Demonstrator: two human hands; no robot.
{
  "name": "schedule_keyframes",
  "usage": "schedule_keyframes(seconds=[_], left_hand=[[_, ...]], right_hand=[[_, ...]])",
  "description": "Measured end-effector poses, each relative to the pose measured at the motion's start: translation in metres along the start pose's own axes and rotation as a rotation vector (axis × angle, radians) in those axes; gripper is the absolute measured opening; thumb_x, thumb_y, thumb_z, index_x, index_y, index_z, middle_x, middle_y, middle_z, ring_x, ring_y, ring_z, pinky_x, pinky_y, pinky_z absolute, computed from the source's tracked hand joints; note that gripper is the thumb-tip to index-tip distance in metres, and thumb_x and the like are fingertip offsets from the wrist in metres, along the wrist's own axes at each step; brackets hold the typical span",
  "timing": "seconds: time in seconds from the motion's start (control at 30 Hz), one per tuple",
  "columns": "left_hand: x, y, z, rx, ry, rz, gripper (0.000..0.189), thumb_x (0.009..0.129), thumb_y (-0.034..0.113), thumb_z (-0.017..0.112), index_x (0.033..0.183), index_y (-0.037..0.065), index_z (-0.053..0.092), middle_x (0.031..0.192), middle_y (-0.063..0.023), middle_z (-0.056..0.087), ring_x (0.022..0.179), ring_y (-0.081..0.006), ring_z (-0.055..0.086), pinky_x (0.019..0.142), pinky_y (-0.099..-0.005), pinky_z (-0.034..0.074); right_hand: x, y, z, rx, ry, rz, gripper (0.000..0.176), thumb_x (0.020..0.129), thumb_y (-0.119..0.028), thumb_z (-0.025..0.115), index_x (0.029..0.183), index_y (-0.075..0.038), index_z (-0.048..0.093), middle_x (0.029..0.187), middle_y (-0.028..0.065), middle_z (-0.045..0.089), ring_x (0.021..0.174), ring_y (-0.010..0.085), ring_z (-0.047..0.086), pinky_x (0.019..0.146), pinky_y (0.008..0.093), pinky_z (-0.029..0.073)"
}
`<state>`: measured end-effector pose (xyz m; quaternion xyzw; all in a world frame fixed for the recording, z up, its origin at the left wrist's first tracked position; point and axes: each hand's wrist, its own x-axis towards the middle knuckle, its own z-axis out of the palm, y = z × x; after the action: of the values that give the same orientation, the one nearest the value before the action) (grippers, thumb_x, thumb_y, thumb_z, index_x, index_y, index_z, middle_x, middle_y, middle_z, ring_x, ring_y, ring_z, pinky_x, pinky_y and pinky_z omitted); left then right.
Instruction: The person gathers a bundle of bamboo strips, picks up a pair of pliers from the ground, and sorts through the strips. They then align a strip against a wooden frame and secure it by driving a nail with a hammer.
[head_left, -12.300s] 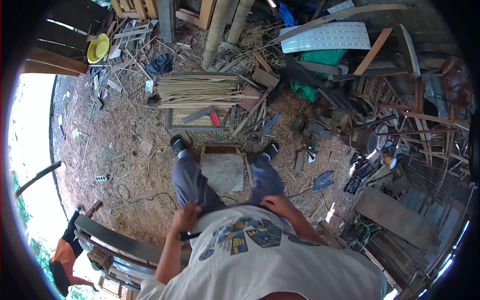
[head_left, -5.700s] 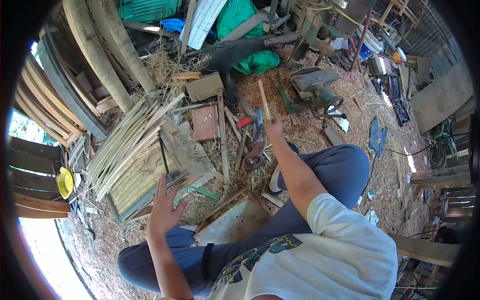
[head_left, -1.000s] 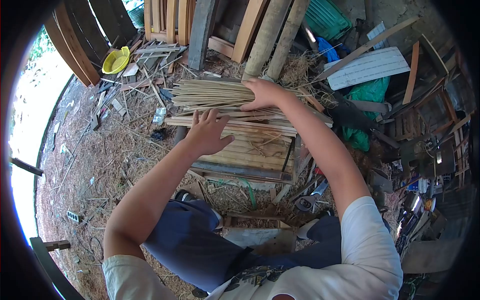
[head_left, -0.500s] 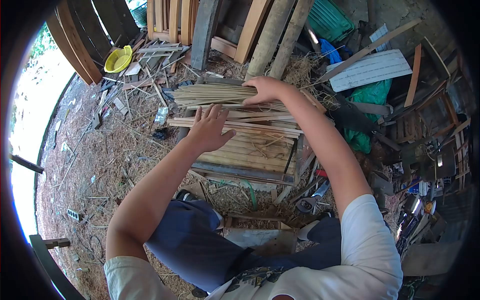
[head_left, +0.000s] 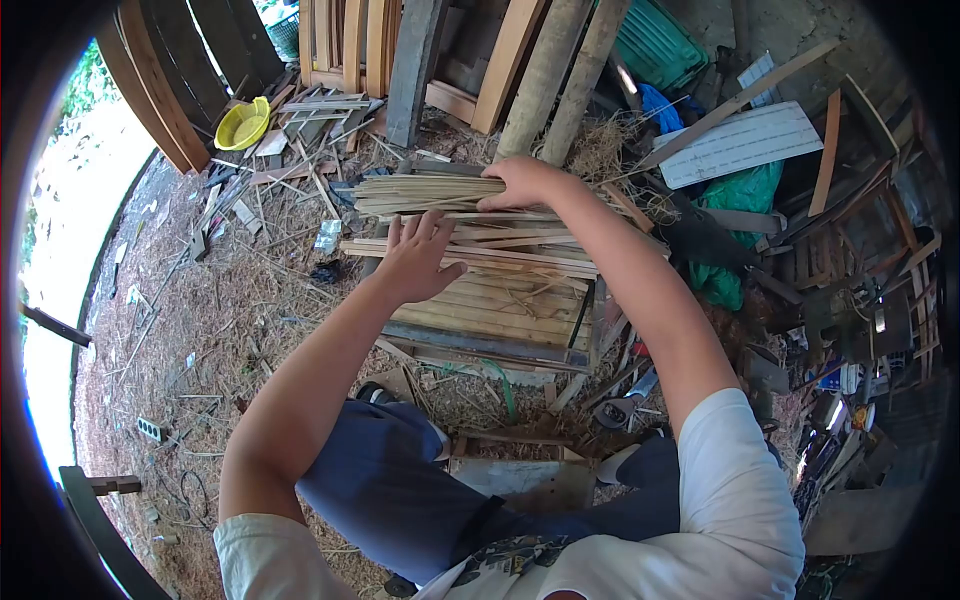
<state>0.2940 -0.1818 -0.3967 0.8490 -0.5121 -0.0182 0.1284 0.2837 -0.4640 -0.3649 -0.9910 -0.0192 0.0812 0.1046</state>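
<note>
A bundle of thin wooden sticks (head_left: 425, 192) lies along the far side of a low wooden bench (head_left: 480, 308). My right hand (head_left: 525, 184) curls around the right part of this bundle, thumb on the near side and fingers on the far side. On the near side of the bundle are several flat wooden strips (head_left: 530, 258), laid lengthwise across the bench. My left hand (head_left: 418, 262) rests palm down over the left part of these strips, fingers spread, fingertips at the near edge of the bundle. Nothing is gripped in it.
Wood scraps and shavings cover the ground. A yellow basin (head_left: 242, 124) sits at the back left. Posts (head_left: 540, 85) and planks lean behind the bench. To the right are a white board (head_left: 742, 143), green plastic (head_left: 745, 200) and piled timber. A metal tool (head_left: 615, 410) lies near my legs.
My right hand has drawn in slightly around the stick bundle, which looks more compact. My left hand stays almost in place. The whole view has shifted a little.
</note>
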Motion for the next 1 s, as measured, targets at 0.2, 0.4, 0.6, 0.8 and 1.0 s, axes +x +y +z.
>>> schedule_keyframes(seconds=[0.2, 0.4, 0.6, 0.8, 1.0], left_hand=[[0.002, -0.001, 0.003, -0.008, 0.021, 0.027, 0.065, 0.095, 0.05, 0.064, 0.141, 0.006, 0.049, 0.141, -0.0179, 0.047, 0.142, -0.0385, 0.038, 0.121, -0.0653, 0.017], [0.002, 0.002, -0.007, -0.104, -0.067, -0.004, 0.068, 0.096, 0.048, 0.064, 0.147, 0.008, 0.045, 0.14, -0.0183, 0.047, 0.14, -0.0388, 0.042, 0.116, -0.061, 0.026], [0.003, -0.008, 0.005, -0.06, 0.012, -0.057, 0.073, 0.101, 0.05, 0.056, 0.157, 0.007, 0.036, 0.153, -0.0191, 0.042, 0.146, -0.0365, 0.037, 0.116, -0.0625, 0.023], [0.006, -0.011, 0.006, -0.085, -0.012, -0.1, 0.074, 0.103, 0.052, 0.051, 0.158, 0.006, 0.034, 0.157, -0.0199, 0.04, 0.149, -0.0359, 0.033, 0.118, -0.0646, 0.018], [0.011, -0.012, 0.012, 0.02, 0.031, -0.117, 0.079, 0.099, 0.055, 0.056, 0.155, 0.003, 0.037, 0.15, -0.0227, 0.04, 0.144, -0.0403, 0.035, 0.118, -0.062, 0.019]], right_hand=[[0.004, 0.004, 0.01, -0.036, 0.023, -0.04, 0.076, 0.078, -0.059, 0.078, 0.127, -0.001, 0.065, 0.115, 0.0224, 0.071, 0.11, 0.038, 0.068, 0.096, 0.0462, 0.054], [0.007, 0.003, 0.003, -0.088, -0.002, -0.049, 0.072, 0.08, -0.059, 0.076, 0.125, -0.004, 0.067, 0.113, 0.0205, 0.072, 0.108, 0.0367, 0.069, 0.093, 0.0463, 0.055], [0.014, 0.014, -0.005, 0.039, -0.037, -0.041, 0.066, 0.086, -0.055, 0.072, 0.128, -0.005, 0.066, 0.116, 0.0189, 0.072, 0.108, 0.0371, 0.068, 0.094, 0.0466, 0.053], [0.012, 0.008, -0.004, 0.016, -0.03, 0.022, 0.065, 0.088, -0.052, 0.071, 0.132, -0.005, 0.062, 0.12, 0.0206, 0.07, 0.113, 0.0371, 0.066, 0.096, 0.0464, 0.052], [0.013, 0.01, 0.006, 0.07, -0.025, 0.023, 0.073, 0.086, -0.054, 0.073, 0.137, -0.004, 0.059, 0.127, 0.0222, 0.068, 0.118, 0.0375, 0.065, 0.1, 0.0444, 0.051]])
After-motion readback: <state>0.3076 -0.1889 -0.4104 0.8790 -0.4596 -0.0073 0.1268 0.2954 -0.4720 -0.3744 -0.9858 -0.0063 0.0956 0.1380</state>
